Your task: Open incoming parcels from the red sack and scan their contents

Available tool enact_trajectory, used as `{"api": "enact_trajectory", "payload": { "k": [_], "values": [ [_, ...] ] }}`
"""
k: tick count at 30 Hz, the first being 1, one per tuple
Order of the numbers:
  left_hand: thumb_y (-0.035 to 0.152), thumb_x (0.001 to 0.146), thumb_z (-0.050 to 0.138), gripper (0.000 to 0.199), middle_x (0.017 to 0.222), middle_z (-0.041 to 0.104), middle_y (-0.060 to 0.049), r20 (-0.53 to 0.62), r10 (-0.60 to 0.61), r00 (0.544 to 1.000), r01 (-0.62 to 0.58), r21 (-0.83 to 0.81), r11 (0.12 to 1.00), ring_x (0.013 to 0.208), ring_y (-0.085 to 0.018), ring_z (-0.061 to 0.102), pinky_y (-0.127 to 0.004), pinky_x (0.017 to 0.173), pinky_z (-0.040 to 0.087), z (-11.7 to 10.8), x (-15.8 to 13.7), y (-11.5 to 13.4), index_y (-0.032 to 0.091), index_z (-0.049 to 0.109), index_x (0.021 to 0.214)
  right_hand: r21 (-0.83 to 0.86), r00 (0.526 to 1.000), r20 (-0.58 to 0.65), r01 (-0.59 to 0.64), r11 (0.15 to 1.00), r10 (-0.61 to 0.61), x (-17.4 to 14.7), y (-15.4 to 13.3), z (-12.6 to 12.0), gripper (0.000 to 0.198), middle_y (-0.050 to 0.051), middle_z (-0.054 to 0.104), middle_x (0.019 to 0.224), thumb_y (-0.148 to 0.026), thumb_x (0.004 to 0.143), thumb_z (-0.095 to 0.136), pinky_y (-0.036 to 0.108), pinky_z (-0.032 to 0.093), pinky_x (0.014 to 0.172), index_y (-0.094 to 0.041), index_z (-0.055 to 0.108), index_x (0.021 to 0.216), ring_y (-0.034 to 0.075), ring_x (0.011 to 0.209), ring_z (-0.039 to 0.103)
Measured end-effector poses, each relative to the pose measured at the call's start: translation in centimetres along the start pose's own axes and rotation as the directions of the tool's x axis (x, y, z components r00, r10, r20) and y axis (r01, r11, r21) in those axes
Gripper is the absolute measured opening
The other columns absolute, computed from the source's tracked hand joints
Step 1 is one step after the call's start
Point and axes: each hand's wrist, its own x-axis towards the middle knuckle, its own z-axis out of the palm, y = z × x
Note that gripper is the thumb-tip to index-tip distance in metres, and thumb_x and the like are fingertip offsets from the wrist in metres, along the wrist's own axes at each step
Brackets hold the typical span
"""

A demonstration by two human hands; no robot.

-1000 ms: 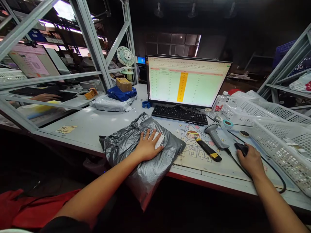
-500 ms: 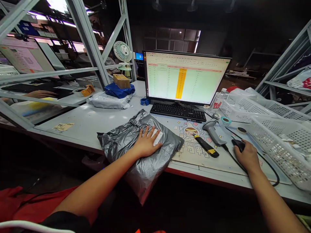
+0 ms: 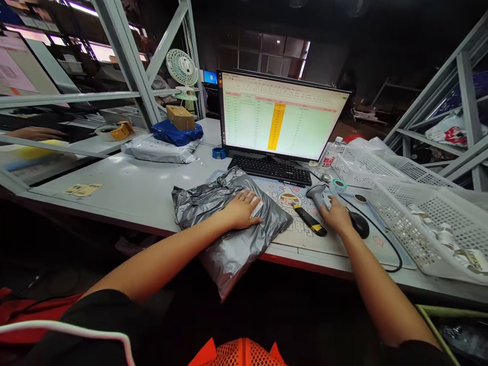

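Observation:
A grey plastic mailer bag point(image 3: 236, 249) lies over the front edge of the desk, one corner hanging down. My left hand point(image 3: 242, 209) rests flat on it, fingers spread, partly covering a white label point(image 3: 257, 207). To the right, my right hand point(image 3: 337, 216) has its thumb and fingers around the handle of a grey barcode scanner point(image 3: 317, 193), which still lies on the desk mat. A black computer mouse point(image 3: 359, 224) sits just right of that wrist. Left of the scanner is a black-and-yellow utility knife point(image 3: 310, 221).
A monitor point(image 3: 282, 117) and keyboard point(image 3: 269, 170) stand behind the bag. White plastic baskets point(image 3: 430, 223), one with small bottles, line the right side. Further left are a white parcel point(image 3: 160, 150), a blue parcel point(image 3: 177, 133) and a small carton point(image 3: 180, 118). Another person's hand point(image 3: 36, 133) shows at far left.
My right hand has left the mouse and moved left to the scanner handle. My left hand stays on the mailer bag, which has shifted slightly right on the desk. The view has turned a little.

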Motion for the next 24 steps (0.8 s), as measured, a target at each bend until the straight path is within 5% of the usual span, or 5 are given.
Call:
{"api": "enact_trajectory", "payload": {
  "k": [4,8,18,21,24],
  "values": [
    [0.061,0.102,0.056,0.087,0.168,0.034,-0.028,0.001,0.129,0.992,-0.129,0.005,0.992,0.160,-0.041,0.029,-0.049,0.131,0.024,0.5,-2.6,2.9,0.000,0.042,0.162,-0.084,0.991,0.081,-0.101,0.991,0.108,0.3,-2.3,0.3,0.064,0.026,0.064,0.138,-0.039,0.101,0.057,0.043,0.048,0.106,-0.005,0.045,0.153,0.037,0.128,0.064],
    [0.072,0.098,0.053,0.100,0.170,0.026,-0.028,-0.036,0.160,0.986,-0.162,-0.048,0.986,0.162,-0.040,0.023,-0.051,0.133,0.019,4.0,-4.9,5.2,-0.002,0.035,0.164,-0.113,0.979,0.108,-0.159,0.981,0.171,1.3,-3.5,0.6,0.056,0.026,0.066,0.133,-0.037,0.099,0.056,0.046,0.050,0.103,-0.005,0.052,0.144,0.038,0.126,0.064],
    [0.063,0.103,0.052,0.093,0.175,0.020,-0.022,-0.132,0.191,0.973,-0.200,-0.054,0.978,0.165,-0.031,0.020,-0.043,0.135,0.013,6.2,-5.6,5.7,0.002,0.027,0.168,-0.146,0.935,0.122,-0.314,0.938,0.332,3.8,-7.6,0.1,0.059,0.033,0.060,0.140,-0.025,0.094,0.061,0.050,0.050,0.110,0.002,0.053,0.146,0.041,0.135,0.060],
    [0.058,0.103,0.055,0.088,0.174,0.022,-0.020,-0.153,0.208,0.966,-0.220,-0.064,0.973,0.164,-0.031,0.022,-0.043,0.135,0.017,6.3,-5.7,5.7,0.003,0.028,0.168,-0.082,0.952,0.207,-0.213,0.974,0.225,3.7,-8.0,-2.8,0.044,0.026,0.073,0.111,-0.035,0.095,0.062,0.044,0.057,0.091,-0.004,0.070,0.125,0.036,0.106,0.073],
    [0.045,0.106,0.054,0.076,0.174,0.027,-0.017,-0.187,0.296,0.937,-0.311,-0.059,0.949,0.163,-0.027,0.027,-0.040,0.134,0.019,6.9,-5.7,5.6,0.007,0.030,0.168,0.170,0.915,0.398,0.003,0.985,-0.072,1.8,-9.0,-7.2,0.044,0.010,0.070,0.074,-0.051,0.091,0.069,0.033,0.053,0.060,-0.012,0.075,0.110,0.024,0.064,0.067]
  ]
}}
